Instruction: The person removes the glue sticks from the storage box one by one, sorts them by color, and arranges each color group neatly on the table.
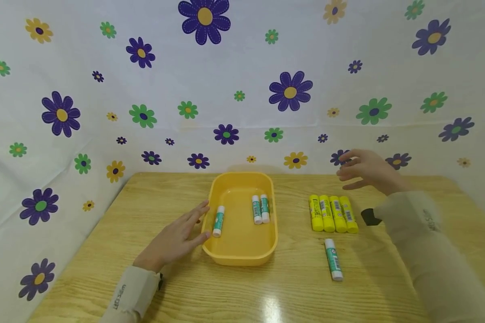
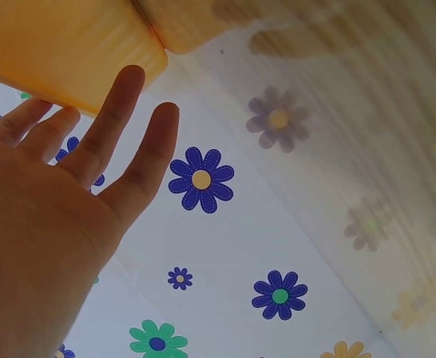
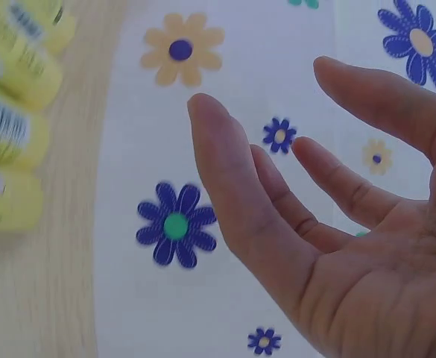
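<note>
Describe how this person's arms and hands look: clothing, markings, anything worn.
The left hand and right hand are bare, without gloves. The left sleeve and right sleeve are pale beige and reach the wrists, each printed with small dark lettering near its end. A small black piece shows by each wrist.
</note>
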`<state>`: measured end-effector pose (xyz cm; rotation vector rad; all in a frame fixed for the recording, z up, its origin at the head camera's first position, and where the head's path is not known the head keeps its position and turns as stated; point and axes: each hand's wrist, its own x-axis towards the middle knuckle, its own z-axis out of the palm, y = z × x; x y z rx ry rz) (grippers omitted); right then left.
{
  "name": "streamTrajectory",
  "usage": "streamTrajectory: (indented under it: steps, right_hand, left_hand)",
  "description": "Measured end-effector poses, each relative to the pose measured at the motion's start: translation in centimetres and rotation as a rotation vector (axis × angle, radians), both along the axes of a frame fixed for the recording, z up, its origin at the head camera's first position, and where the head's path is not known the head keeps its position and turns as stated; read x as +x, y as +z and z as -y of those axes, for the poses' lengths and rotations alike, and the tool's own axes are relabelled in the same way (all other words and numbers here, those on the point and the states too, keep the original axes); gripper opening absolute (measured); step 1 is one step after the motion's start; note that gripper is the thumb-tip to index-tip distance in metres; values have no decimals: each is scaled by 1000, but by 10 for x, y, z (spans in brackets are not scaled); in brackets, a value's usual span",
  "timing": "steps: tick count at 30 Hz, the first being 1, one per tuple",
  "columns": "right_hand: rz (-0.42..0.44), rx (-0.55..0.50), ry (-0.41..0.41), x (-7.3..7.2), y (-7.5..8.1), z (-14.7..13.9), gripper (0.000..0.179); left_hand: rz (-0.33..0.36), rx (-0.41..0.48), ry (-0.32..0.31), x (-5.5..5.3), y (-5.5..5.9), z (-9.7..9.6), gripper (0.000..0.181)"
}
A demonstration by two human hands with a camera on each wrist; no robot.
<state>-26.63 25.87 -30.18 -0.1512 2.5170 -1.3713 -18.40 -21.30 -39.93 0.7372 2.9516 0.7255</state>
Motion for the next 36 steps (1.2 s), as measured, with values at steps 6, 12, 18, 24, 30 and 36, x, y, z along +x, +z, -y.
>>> streamTrajectory:
  steps: [6, 12, 18, 24, 30, 36]
  right_hand:
    - [10, -73, 21, -5, 5, 25, 62]
    - [25, -170, 18, -5, 6, 53, 58]
    - [36, -250, 42, -5, 4, 81, 51]
    - [56, -271, 42, -7, 3, 105, 54]
    - [85, -315, 52, -8, -1, 127, 51]
    - [117, -378, 43, -4, -8, 150, 49]
  left_hand:
    - [-22, 3, -5, 0, 0, 1, 70]
    - [-16, 1, -7, 1, 1, 0, 70]
    - [-8, 6, -12, 0, 0, -1, 70]
    - [-16, -1, -12, -1, 0, -1, 70]
    - [-10, 2, -13, -2, -1, -1, 71]
    - [-6, 4, -2, 0, 0, -1, 72]
